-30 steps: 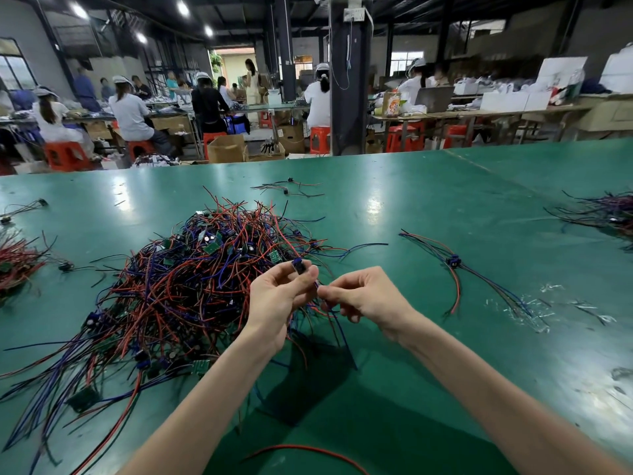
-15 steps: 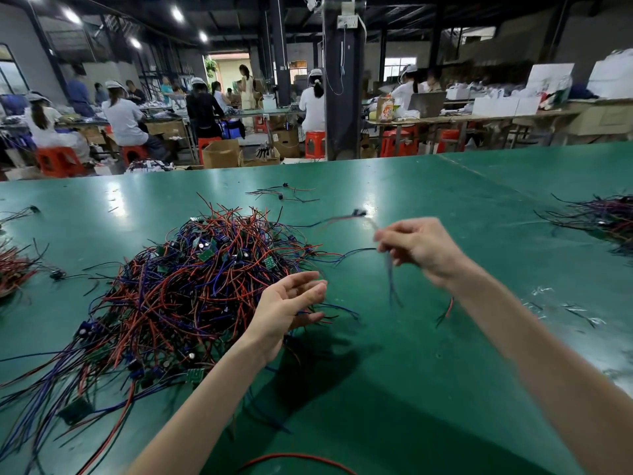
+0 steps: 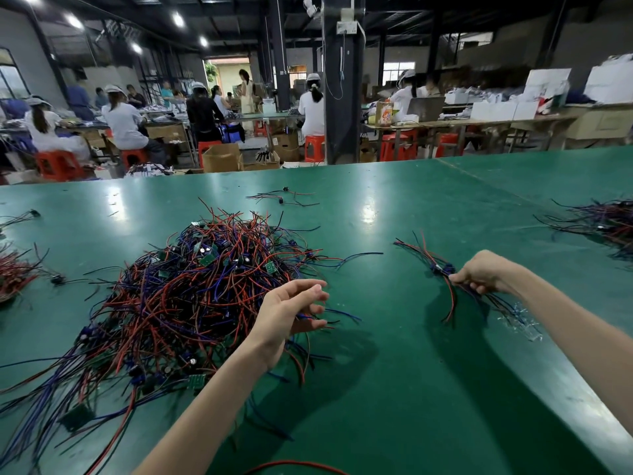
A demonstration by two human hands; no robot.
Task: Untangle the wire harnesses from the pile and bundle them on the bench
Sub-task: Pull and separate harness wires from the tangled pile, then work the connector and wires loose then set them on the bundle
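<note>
A big tangled pile of red, blue and black wire harnesses (image 3: 191, 296) with small green circuit boards lies on the green bench (image 3: 394, 389) at left of centre. My left hand (image 3: 291, 313) hovers at the pile's right edge, fingers relaxed and spread, holding nothing. Out to the right, my right hand (image 3: 483, 272) pinches a wire where it meets a small bundle of harnesses (image 3: 431, 260) lying on the bench. That bundle's wires fan out to the upper left and trail down under my hand.
Another heap of harnesses (image 3: 606, 221) sits at the right edge, and a red heap (image 3: 13, 272) at the left edge. A few loose wires (image 3: 284, 197) lie behind the pile. Clear plastic scraps (image 3: 524, 320) lie by my right forearm. People work at benches in the background.
My right hand pulled one harness free of the pile, swung it right and lowered it onto the small bundle. My left hand let go and stayed open beside the pile.
</note>
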